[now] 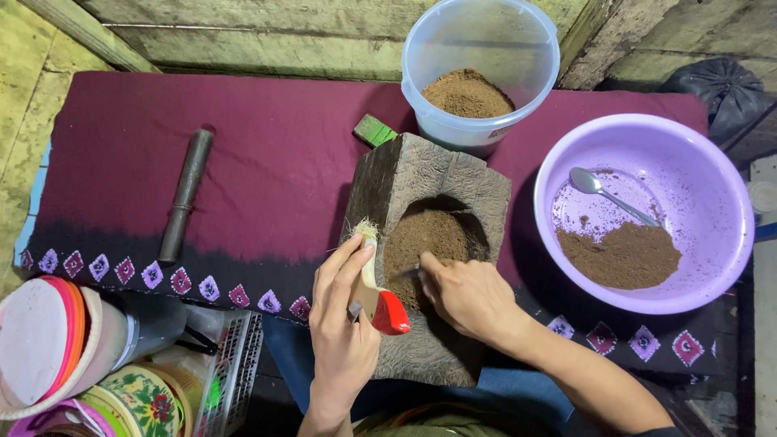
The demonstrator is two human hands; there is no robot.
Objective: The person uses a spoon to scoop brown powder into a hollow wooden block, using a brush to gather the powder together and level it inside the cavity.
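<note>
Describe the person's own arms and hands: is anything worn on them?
Both are bare. The left hand and right hand show no gloves, rings, watch or bracelet. Both forearms are uncovered too, with no sleeve in sight up to the bottom edge of the picture. Only a strip of olive-green clothing shows between the arms.

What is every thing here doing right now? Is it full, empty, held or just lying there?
Left hand: holds the brush.
Brush: red handle, bristles at the block's rim.
Right hand: presses a small tool into the powder.
Wooden block: hollow filled with brown powder.
Tub: open, powder at the bottom.
Purple basin: part filled with powder.
Spoon: lying in the basin.
Dark rod: lying untouched on the cloth.
</note>
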